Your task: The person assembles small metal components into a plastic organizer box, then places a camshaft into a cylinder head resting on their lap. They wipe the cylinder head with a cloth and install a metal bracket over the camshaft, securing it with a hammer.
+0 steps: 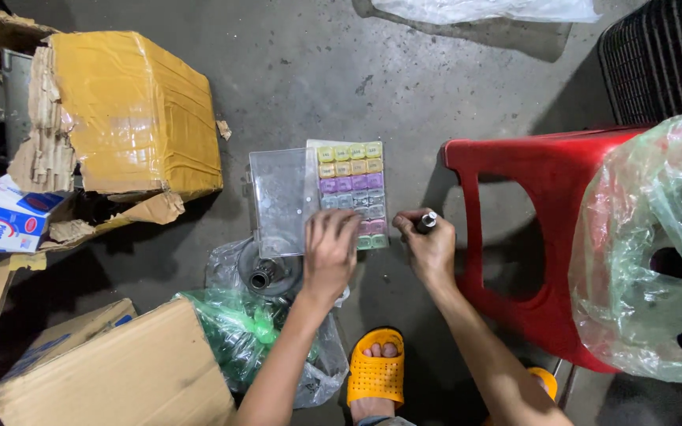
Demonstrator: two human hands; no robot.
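Concrete floor [372,71], grey and stained, fills the view. Biggest item: torn cardboard box wrapped in yellow tape [132,110] upper left, its near-left corner ripped open; what's inside is not visible. Plain cardboard box [120,379] lower left, cut off by the bottom edge. Red plastic stool [538,229] on the right, partly covered by a bulky clear plastic bag [657,244] with dark round shapes inside, too blurred by the film to identify; bag runs off the right edge. Black wire grille [665,55] top right, cropped. Another clear bag [483,9] at the top edge, mostly cut off. Green-tinted plastic bag [238,331] lies between the plain box and the left forearm, with a round metal part [266,274] just above it, half hidden under film. Small white-and-blue carton [9,217] far left. Centre: compartment box of small coloured pieces [353,185], rows yellow, purple, grey, pink, green, its clear lid [278,197] swung open to the left. Left hand [331,252] rests on the tray's lower left corner, fingers bent and close together, covering the cells beneath; can't tell if it holds anything. Right hand [428,248] sits just right of the tray, fingers curled around a small dark cylindrical tool [426,221], only its tip showing. Yellow sandal [376,371] on a foot below.
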